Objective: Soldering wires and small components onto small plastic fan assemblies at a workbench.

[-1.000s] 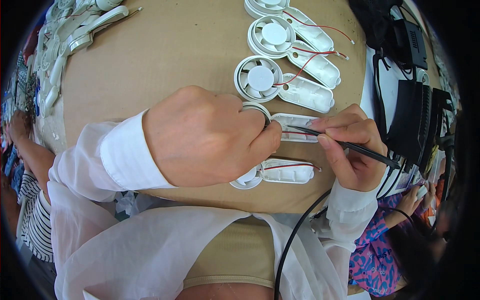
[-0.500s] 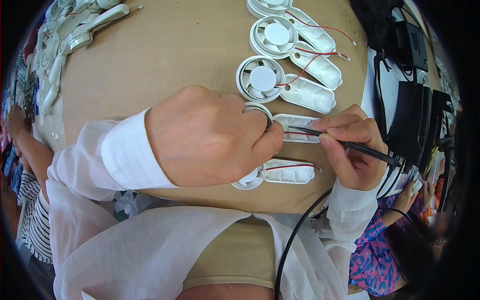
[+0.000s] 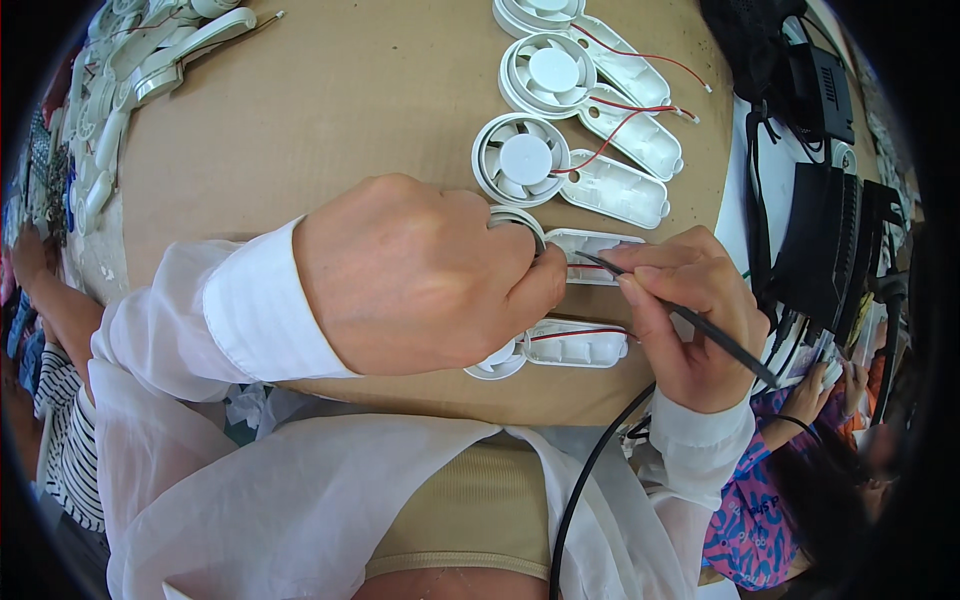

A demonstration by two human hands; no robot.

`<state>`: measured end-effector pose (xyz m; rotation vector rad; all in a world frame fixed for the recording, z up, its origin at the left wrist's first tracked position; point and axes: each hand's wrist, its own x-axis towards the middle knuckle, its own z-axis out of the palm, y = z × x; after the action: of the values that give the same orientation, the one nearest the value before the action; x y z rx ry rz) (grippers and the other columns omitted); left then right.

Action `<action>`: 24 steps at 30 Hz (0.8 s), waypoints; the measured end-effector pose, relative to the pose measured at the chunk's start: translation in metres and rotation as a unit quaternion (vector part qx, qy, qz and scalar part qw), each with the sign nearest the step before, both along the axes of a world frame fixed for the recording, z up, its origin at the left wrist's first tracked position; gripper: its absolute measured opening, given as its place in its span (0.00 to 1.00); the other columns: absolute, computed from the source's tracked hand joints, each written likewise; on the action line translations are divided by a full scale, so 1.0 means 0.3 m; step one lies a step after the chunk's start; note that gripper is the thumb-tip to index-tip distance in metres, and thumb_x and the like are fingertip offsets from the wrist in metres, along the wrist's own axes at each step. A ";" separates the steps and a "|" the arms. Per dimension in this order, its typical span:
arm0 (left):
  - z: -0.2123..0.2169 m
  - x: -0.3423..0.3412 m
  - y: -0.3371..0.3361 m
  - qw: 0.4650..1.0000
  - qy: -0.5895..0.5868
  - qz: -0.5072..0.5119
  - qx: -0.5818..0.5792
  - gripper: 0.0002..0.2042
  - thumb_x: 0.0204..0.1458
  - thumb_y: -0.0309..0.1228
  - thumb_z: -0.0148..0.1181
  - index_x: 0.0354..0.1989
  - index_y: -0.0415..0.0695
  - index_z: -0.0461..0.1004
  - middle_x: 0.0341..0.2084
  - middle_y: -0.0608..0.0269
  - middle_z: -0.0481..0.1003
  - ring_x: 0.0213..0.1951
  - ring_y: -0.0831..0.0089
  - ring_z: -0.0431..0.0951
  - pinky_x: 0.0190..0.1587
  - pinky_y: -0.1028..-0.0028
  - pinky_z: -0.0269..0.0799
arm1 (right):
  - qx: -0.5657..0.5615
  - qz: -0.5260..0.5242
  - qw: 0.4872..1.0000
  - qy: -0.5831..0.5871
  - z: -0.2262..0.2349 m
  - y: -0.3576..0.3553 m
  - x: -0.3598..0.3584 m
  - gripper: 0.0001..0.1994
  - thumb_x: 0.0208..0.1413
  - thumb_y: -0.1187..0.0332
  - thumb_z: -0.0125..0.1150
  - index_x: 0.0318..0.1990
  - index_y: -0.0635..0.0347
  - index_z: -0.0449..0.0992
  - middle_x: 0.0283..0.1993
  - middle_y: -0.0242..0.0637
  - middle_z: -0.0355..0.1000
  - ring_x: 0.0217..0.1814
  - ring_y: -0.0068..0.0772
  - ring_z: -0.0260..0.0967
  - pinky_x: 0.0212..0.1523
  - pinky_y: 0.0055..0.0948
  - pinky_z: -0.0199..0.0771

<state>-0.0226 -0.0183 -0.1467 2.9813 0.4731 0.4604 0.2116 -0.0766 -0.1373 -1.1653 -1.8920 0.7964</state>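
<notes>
At clock centre, left hand [image 3: 425, 275] clamped fan [image 3: 514, 213], likely for steadiness; at three o'clock, right hand [image 3: 700, 290] pinched pointed tool [image 3: 725, 344] above handle shell [image 3: 585, 241].

Brown tabletop [image 3: 290, 110]: white fans [image 3: 525, 155], heaped white parts [image 3: 152, 84]

Your left hand [image 3: 425, 275]: palm down over the round end of the white fan casing [image 3: 588, 241], back of hand up, fingers closed on it, index bent, thumb just beside it, other fingertips hidden. Left forearm [image 3: 190, 310] comes in from the casing's left, close to level, wrist roughly straight. Your right hand [image 3: 700, 305]: at the casing's right end, thumb and index in a pinch grip, other fingers curled; contact with casing unclear. Right forearm [image 3: 700, 445] angles up toward the casing from its lower right.
</notes>
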 end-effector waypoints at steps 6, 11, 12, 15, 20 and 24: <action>-0.003 -0.003 0.005 1.000 -0.007 -0.006 0.001 0.10 0.48 0.29 0.62 0.39 0.42 0.76 0.20 0.70 0.62 0.18 0.77 0.61 0.15 0.78 0.56 | -0.005 0.049 0.996 -0.073 0.017 0.001 0.006 0.14 0.45 0.88 0.58 0.38 0.61 0.71 0.36 0.48 0.78 0.38 0.37 0.72 0.40 0.28 0.71; 0.005 -0.003 0.003 1.000 0.002 -0.002 -0.011 0.11 0.48 0.29 0.62 0.40 0.43 0.76 0.20 0.70 0.62 0.18 0.77 0.61 0.15 0.78 0.57 | -0.067 0.003 0.997 0.047 -0.039 -0.012 0.025 0.13 0.46 0.88 0.58 0.38 0.62 0.71 0.36 0.46 0.78 0.37 0.36 0.71 0.39 0.26 0.71; 0.007 -0.003 0.004 1.000 0.002 -0.002 -0.011 0.11 0.47 0.29 0.62 0.40 0.43 0.76 0.20 0.70 0.62 0.18 0.77 0.61 0.15 0.78 0.57 | -0.069 -0.012 0.995 0.072 -0.041 -0.015 0.022 0.12 0.45 0.87 0.60 0.37 0.62 0.72 0.36 0.44 0.78 0.36 0.35 0.71 0.37 0.25 0.70; 0.010 -0.001 0.007 1.000 0.001 -0.004 -0.010 0.11 0.47 0.28 0.61 0.41 0.43 0.76 0.20 0.70 0.62 0.18 0.77 0.61 0.15 0.78 0.57 | -0.072 -0.041 0.989 0.123 -0.042 -0.019 0.021 0.10 0.44 0.86 0.62 0.34 0.64 0.74 0.35 0.41 0.78 0.34 0.32 0.71 0.34 0.22 0.69; 0.008 0.005 0.015 1.000 0.001 -0.014 -0.006 0.12 0.46 0.27 0.61 0.41 0.43 0.76 0.19 0.71 0.62 0.17 0.77 0.61 0.15 0.78 0.57 | -0.048 -0.032 0.994 0.092 -0.034 -0.014 0.029 0.10 0.44 0.86 0.62 0.33 0.64 0.74 0.35 0.41 0.78 0.33 0.31 0.70 0.33 0.22 0.68; 0.005 0.007 0.023 1.000 -0.007 -0.027 -0.013 0.13 0.45 0.27 0.60 0.41 0.44 0.76 0.19 0.71 0.62 0.17 0.77 0.60 0.15 0.78 0.58 | -0.041 -0.023 0.997 0.059 -0.025 -0.009 0.032 0.10 0.43 0.86 0.63 0.32 0.63 0.74 0.34 0.39 0.78 0.33 0.32 0.70 0.33 0.22 0.68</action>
<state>-0.0204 -0.0115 -0.1452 2.9549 0.3935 0.4668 0.2213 -0.0793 -0.1449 -1.1828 -1.7443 0.9044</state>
